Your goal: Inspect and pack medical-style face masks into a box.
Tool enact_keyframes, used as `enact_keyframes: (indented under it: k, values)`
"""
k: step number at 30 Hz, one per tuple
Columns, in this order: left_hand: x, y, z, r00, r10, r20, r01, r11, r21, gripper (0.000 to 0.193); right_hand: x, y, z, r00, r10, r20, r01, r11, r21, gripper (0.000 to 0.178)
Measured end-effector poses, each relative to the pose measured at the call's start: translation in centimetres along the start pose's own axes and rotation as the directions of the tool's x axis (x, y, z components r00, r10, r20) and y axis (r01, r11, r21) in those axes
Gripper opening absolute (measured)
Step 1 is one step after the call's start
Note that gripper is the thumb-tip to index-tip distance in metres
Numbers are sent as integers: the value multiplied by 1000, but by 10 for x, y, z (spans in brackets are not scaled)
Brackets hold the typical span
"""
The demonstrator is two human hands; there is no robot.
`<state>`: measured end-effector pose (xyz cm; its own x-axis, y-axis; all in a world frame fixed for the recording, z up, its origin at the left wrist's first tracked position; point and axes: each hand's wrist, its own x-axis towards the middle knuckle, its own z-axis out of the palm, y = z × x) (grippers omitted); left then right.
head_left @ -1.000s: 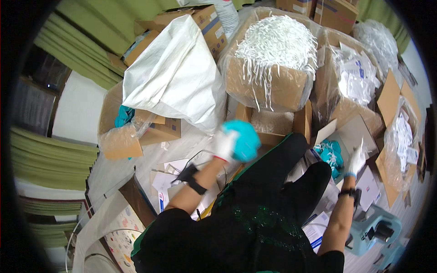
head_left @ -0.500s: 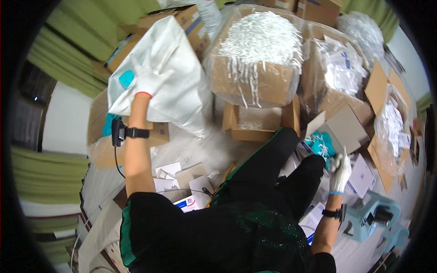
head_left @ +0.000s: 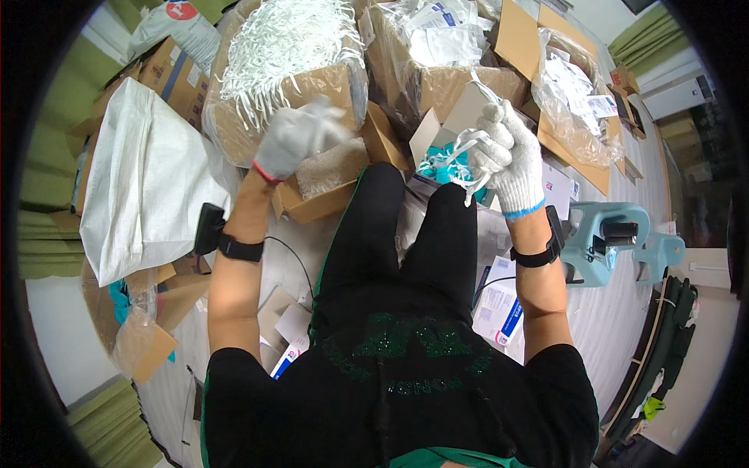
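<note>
My right hand [head_left: 511, 160], in a white knit glove with a blue cuff, is raised over my right knee. Its fingers are closed on a bunch of white strips [head_left: 466, 142], with loose ends dangling. Just behind it, a small carton [head_left: 426, 134] holds teal pieces [head_left: 451, 162] with white strips among them. My left hand [head_left: 300, 136], gloved in white with a red cuff, hovers over a low brown carton [head_left: 312, 207] with pale stuff inside. Motion smears its fingers, so I cannot make out whether they hold anything.
A large plastic-lined box heaped with white strips [head_left: 285, 47] stands ahead. Boxes of white packets [head_left: 449, 35] are to its right. A white woven sack [head_left: 148, 183] leans at left. A light blue plastic stool [head_left: 601, 242] stands right; flattened printed cartons [head_left: 499, 308] lie beside my legs.
My left hand has left the white sack, where a teal piece was beside it, and moved right. My right hand has risen from the teal pieces with white strips. The view has swung right.
</note>
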<state>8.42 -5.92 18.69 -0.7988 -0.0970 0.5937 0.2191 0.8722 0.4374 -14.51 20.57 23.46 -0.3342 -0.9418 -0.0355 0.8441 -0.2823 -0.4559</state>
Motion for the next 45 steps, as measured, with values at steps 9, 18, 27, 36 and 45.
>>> enact_keyframes:
  k: [9, 18, 27, 36, 45]
  values:
    - [58, 90, 104, 911, -295, 289, 410, 562, -719, 35, -6, -8, -16, 1000, 24, 11, -25, 999, 42, 23]
    - [66, 109, 144, 821, -378, 427, 498, 110, -860, 21, -19, -19, -14, 983, -118, -142, 106, 990, -92, 26]
    - [54, 104, 154, 623, -403, 670, 613, -281, -738, 17, -23, -22, -23, 858, -446, -254, 341, 865, -368, 32]
    - [53, 107, 151, 619, -370, 692, 717, -91, -691, 20, -25, -8, -25, 837, -506, -207, 267, 709, -653, 26]
    - [44, 127, 124, 822, -203, 531, 436, 825, -359, 19, -62, 11, -21, 998, 52, -22, -19, -60, -998, 36]
